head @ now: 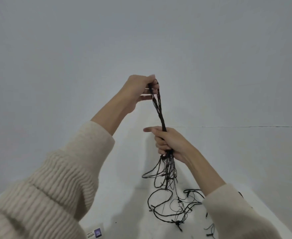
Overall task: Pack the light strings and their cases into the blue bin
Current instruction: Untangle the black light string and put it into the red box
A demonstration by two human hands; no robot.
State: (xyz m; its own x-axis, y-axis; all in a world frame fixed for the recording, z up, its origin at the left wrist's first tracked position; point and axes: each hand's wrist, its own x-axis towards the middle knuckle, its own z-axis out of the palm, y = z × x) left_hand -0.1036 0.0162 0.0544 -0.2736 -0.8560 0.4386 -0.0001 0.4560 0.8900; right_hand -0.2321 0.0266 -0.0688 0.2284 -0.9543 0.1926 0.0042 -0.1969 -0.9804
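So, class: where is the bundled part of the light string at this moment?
In the head view it is held up, just right of centre, stretched between the left hand above and the right hand below. The light string trails loose loops onto the white table beneath.

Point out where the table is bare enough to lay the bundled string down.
Free: the white table between the left sleeve and the loose wire loops; also the far right table, beyond the right forearm. Crowded: under the right hand, where the string trails into tangled loops, and beside the small case at the bottom edge.
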